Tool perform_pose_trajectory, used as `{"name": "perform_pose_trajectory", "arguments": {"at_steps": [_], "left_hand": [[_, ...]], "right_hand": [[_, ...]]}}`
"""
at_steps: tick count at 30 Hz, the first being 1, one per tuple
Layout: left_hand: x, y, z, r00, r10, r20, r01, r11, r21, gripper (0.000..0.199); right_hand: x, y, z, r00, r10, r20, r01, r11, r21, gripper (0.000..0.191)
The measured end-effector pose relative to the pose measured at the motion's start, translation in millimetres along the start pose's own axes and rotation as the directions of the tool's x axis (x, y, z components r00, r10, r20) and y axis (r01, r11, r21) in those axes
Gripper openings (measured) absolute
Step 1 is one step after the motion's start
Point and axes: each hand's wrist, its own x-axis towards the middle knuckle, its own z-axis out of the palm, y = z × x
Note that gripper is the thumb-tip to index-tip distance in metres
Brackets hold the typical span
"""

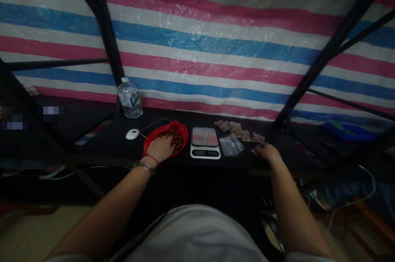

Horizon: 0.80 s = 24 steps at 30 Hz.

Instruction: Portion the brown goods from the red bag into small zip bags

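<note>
My left hand [161, 147] reaches into a red plastic bag [184, 131], its fingers stretched apart over small brown pieces [178, 139]. A red string and a beaded bracelet circle that wrist. To the right, my right hand [268, 152] has its fingers closed on a small zip bag [255, 151] of brown pieces, partly hidden by the fingers. Between the hands stands a white kitchen scale [205, 153] with a clear item [205, 133] on its plate. Flat clear zip bags [231, 145] lie beside it, and several filled zip bags [236, 127] are behind them.
A clear plastic bottle [130, 99] stands at the back left, with a white computer mouse [132, 134] in front of it. Black metal posts [106, 35] frame the black table. A blue tray [348, 131] is at far right. Striped sheeting [210, 56] hangs behind.
</note>
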Motion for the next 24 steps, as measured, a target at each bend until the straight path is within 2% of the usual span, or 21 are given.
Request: {"name": "perform_pose_trajectory", "arguments": {"at_steps": [3, 6, 9, 11, 14, 17, 19, 20, 22, 23, 24], "left_hand": [[-1.1, 1.3, -2.6, 0.998, -0.059, 0.001, 0.059, 0.998, 0.027, 0.045], [-1.6, 2.7, -4.4, 0.999, -0.053, 0.002, 0.053, 0.998, 0.028, 0.042], [-2.1, 2.3, -4.1, 0.999, -0.031, 0.006, 0.031, 0.999, 0.015, 0.041], [-2.4, 1.4, -4.2, 0.998, -0.056, 0.009, 0.056, 0.998, 0.019, 0.042], [-2.6, 3.6, -8.7, 0.996, -0.075, -0.050, 0.074, 0.997, -0.018, 0.043], [-5.6, 16.5, -20.5, 0.989, -0.003, -0.145, -0.028, 0.977, -0.211, 0.042], [-12.0, 31.4, -30.1, 0.986, 0.080, -0.144, -0.139, 0.870, -0.473, 0.043], [-16.6, 39.8, -34.3, 0.986, 0.121, -0.118, -0.168, 0.764, -0.623, 0.046], [-26.8, 55.7, -40.4, 0.969, 0.243, -0.033, -0.157, 0.509, -0.846, 0.052], [-31.5, 62.1, -42.0, 0.952, 0.305, -0.009, -0.139, 0.410, -0.902, 0.054], [-35.4, 66.9, -42.5, 0.938, 0.347, 0.006, -0.123, 0.346, -0.930, 0.056]], "right_hand": [[5.6, 12.4, -0.6, 1.000, 0.010, 0.010, -0.011, 0.989, 0.148, 0.043], [2.8, 21.5, -2.6, 1.000, 0.017, 0.024, -0.023, 0.961, 0.275, 0.032], [-1.9, 27.4, -10.1, 1.000, 0.012, 0.024, -0.019, 0.946, 0.324, 0.021], [-5.8, 26.4, -21.4, 1.000, 0.010, -0.003, -0.009, 0.947, 0.320, 0.018], [-21.4, 7.3, -46.2, 0.992, -0.070, -0.103, 0.102, 0.928, 0.358, 0.022], [-56.7, -40.9, -66.6, 0.947, -0.229, -0.225, 0.311, 0.830, 0.463, 0.031], [-88.3, -84.8, -69.5, 0.864, -0.437, -0.249, 0.500, 0.698, 0.513, 0.033], [-104.4, -107.3, -67.4, 0.806, -0.542, -0.236, 0.574, 0.622, 0.533, 0.033], [-133.3, -148.0, -58.1, 0.694, -0.681, -0.234, 0.674, 0.499, 0.544, 0.027], [-144.8, -164.2, -52.5, 0.652, -0.719, -0.240, 0.702, 0.453, 0.550, 0.026], [-153.8, -177.0, -47.2, 0.616, -0.759, -0.211, 0.713, 0.423, 0.559, 0.025]]}}
